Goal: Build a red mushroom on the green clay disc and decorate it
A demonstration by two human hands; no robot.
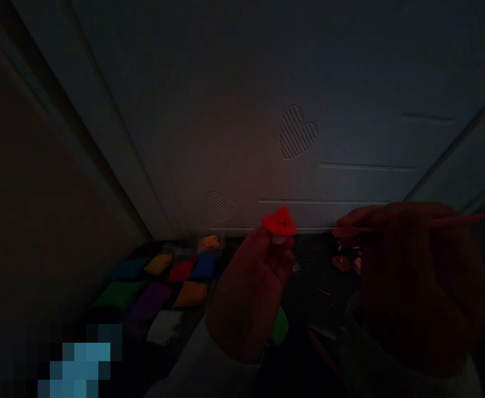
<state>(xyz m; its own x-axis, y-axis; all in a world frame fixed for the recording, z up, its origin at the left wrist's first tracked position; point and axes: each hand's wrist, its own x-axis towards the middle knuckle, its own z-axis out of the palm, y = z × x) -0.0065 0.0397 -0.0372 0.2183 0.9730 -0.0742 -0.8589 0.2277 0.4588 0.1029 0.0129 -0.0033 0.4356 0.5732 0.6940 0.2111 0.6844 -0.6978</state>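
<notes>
My left hand (253, 287) is closed on a small bright red clay piece (278, 221), pinched between thumb and fingers. It is pointed at the top, bears a dark cross mark, and a white part (279, 240) shows just beneath it. At the right, my right hand (425, 293) grips a long thin pink modelling tool (470, 220). The flattened tip of the tool points left toward the red piece, with a gap between them. Deep shadow hides most of the right fingers.
Packets of coloured clay lie at the left, including green (118, 294), purple (150, 301), white (165, 327) and blue (203, 266). A green round thing (281, 326) sits partly behind my left wrist. Small reddish pieces (341, 263) lie near a pale panel (226, 110) with embossed hearts.
</notes>
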